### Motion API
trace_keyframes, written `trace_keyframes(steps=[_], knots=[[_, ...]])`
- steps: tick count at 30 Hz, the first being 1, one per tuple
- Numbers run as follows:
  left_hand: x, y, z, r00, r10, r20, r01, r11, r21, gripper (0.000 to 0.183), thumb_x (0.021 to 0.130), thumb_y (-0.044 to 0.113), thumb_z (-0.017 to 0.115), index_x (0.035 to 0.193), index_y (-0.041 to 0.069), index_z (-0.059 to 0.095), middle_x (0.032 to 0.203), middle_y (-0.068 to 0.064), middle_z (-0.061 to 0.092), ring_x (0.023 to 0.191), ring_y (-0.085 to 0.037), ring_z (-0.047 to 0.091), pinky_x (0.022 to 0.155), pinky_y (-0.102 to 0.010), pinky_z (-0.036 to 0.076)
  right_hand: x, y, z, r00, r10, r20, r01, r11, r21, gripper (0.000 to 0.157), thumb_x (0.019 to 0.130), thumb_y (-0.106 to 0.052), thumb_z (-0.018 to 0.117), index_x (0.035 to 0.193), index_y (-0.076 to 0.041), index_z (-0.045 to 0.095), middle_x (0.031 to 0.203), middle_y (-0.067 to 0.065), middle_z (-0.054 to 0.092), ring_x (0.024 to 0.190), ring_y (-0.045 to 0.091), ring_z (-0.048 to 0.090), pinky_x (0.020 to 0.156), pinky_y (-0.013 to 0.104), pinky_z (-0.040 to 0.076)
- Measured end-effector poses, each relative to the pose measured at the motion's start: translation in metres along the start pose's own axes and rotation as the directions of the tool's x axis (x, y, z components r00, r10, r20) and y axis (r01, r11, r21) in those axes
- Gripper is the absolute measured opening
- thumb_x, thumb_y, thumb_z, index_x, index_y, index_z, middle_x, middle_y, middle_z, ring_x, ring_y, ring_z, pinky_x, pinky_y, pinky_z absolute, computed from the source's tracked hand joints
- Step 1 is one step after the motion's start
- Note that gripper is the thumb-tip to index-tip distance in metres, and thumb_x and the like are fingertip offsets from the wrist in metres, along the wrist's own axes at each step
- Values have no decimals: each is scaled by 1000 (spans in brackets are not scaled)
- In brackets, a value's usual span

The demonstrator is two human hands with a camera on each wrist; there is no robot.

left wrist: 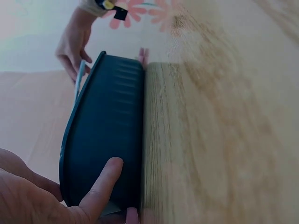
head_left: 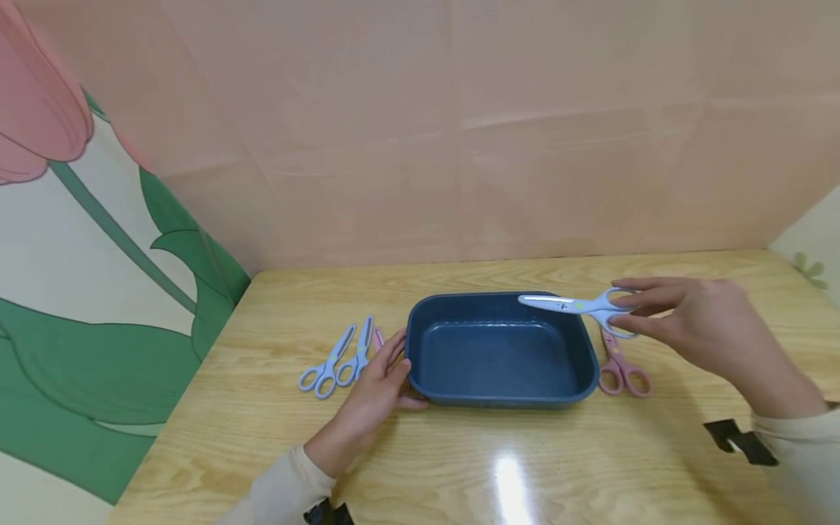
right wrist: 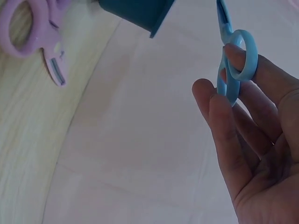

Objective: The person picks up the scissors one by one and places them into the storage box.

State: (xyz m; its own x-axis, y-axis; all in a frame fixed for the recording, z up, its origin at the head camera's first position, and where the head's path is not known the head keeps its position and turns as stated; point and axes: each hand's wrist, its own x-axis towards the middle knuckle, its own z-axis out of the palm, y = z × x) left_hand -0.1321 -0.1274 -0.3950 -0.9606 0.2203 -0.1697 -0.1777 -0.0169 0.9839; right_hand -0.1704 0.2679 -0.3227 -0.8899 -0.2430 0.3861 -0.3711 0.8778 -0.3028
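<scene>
A dark blue plastic basin stands on the wooden table. My left hand holds its left end, one digit lying along the outer wall in the left wrist view. Above the basin's right side, my right hand pinches light blue scissors by their handle loops, the blades pointing left over the rim. Pink scissors lie on the table beside the basin's right end, partly hidden. Left of the basin lie two more pairs, blue scissors and other blue scissors. A pink blade shows behind the left hand.
The wooden table meets a pinkish covered wall at its back edge. A flower-patterned panel borders it on the left. Light glares off the tabletop in front of the basin.
</scene>
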Motion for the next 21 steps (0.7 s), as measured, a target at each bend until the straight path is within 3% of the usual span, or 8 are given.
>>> trace_keyframes(steps=[3,9,21], knots=[[0,0,0,1000,1,-3,-1,1000,1,55,107,7,34,160,13,18,167,-14,17,131,-43,51,77,-47,62,-1,-3,4,1000,-8,24,7,1000,12,21,75,-40,85,94,-31,81,116,-3,75,73,-21,55,47,19,36],[0,-1,0,1000,-5,-9,5,1000,5,55,108,7,34,160,14,18,167,-14,17,131,-42,52,77,-47,62,-2,-8,10,997,-34,70,32,999,34,21,78,-39,83,97,-30,81,118,-4,74,70,-12,61,47,20,39],[-2,3,0,1000,3,-9,-3,1000,14,55,107,7,36,159,12,19,166,-14,19,129,-44,52,77,-47,62,-1,-16,25,989,-149,11,149,988,48,24,72,-26,88,95,-25,81,110,-3,77,64,-10,62,45,14,35]])
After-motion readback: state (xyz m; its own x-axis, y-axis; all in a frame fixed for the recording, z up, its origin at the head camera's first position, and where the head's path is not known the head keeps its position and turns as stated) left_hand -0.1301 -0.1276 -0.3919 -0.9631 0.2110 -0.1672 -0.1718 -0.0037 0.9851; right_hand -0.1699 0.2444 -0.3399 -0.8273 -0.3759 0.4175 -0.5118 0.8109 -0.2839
